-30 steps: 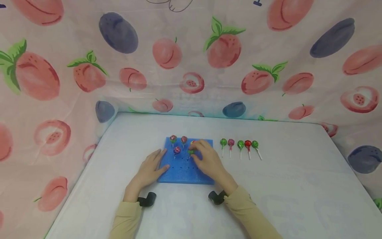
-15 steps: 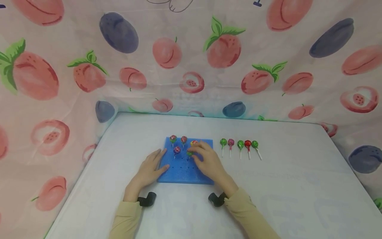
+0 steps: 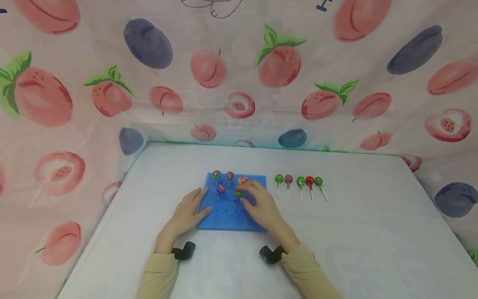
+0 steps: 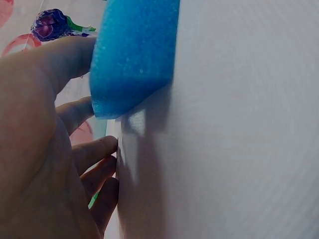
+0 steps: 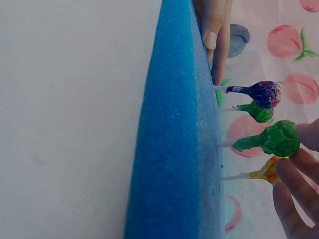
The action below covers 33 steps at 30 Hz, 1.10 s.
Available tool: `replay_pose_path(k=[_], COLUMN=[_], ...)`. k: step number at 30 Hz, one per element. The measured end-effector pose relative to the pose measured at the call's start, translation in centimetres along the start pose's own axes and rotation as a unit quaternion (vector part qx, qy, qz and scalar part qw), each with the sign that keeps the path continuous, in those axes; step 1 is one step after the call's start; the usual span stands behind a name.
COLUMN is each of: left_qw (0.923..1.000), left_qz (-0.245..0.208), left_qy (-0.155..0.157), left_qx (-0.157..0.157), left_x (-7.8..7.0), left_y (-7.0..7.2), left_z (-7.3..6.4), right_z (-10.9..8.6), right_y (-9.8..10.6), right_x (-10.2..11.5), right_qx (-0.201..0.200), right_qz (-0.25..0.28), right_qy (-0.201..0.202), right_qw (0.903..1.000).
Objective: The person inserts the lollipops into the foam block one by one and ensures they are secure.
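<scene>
A blue foam board (image 3: 231,220) with rows of small holes lies on the table. My left hand (image 3: 188,209) rests along its left edge, fingers extended and thumb on top. Thumb and fingertips of my right hand (image 3: 261,205) pinch the head of a green lollipop (image 5: 281,139); its white stick stands in the board. Just behind it is a yellow lollipop (image 3: 243,180), partly hidden by the right fingers in the right wrist view. A purple lollipop (image 3: 221,189) stands to the left of the green one. Two more, a red-and-green lollipop (image 3: 216,174) and a reddish lollipop (image 3: 230,175), stand at the back.
Right of the board several lollipops lie in a row on the white table (image 3: 358,232): a green lollipop (image 3: 279,178), a pink lollipop (image 3: 288,179), then a red lollipop (image 3: 310,181) between two green ones. A fruit-print cloth (image 3: 209,108) hangs behind and at the sides.
The green lollipop's head has shifted slightly left with my right fingers on it. My right hand has drawn back a little, showing more of the yellow lollipop. My left hand stays put.
</scene>
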<state>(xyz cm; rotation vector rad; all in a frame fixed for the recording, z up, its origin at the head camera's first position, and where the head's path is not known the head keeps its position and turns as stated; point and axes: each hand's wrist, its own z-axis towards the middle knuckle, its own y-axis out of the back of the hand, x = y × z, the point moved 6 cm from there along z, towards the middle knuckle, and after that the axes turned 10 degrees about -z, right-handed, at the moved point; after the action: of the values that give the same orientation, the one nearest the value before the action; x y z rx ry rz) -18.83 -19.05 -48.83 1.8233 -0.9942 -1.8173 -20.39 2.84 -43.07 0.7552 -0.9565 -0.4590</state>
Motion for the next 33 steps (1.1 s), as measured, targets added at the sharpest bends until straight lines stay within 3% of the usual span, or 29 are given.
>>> replay_pose_path(k=[9, 19, 33], left_qw=[1.0000, 1.0000, 0.9999], left_qz=[0.001, 0.000, 0.002], left_qy=[-0.006, -0.009, -0.008], left_qx=[0.001, 0.004, 0.005], left_x=[0.0, 0.1, 0.1], left_y=[0.3, 0.5, 0.6], left_z=[0.1, 0.4, 0.4], right_z=[0.0, 0.4, 0.4], right_y=[0.1, 1.2, 3.4], right_x=[-0.9, -1.3, -3.6], right_qx=[-0.007, -0.024, -0.025], right_qz=[0.033, 0.042, 0.036], right_qy=[-0.020, -0.014, -0.062], right_qw=[0.9992, 0.9987, 0.9971])
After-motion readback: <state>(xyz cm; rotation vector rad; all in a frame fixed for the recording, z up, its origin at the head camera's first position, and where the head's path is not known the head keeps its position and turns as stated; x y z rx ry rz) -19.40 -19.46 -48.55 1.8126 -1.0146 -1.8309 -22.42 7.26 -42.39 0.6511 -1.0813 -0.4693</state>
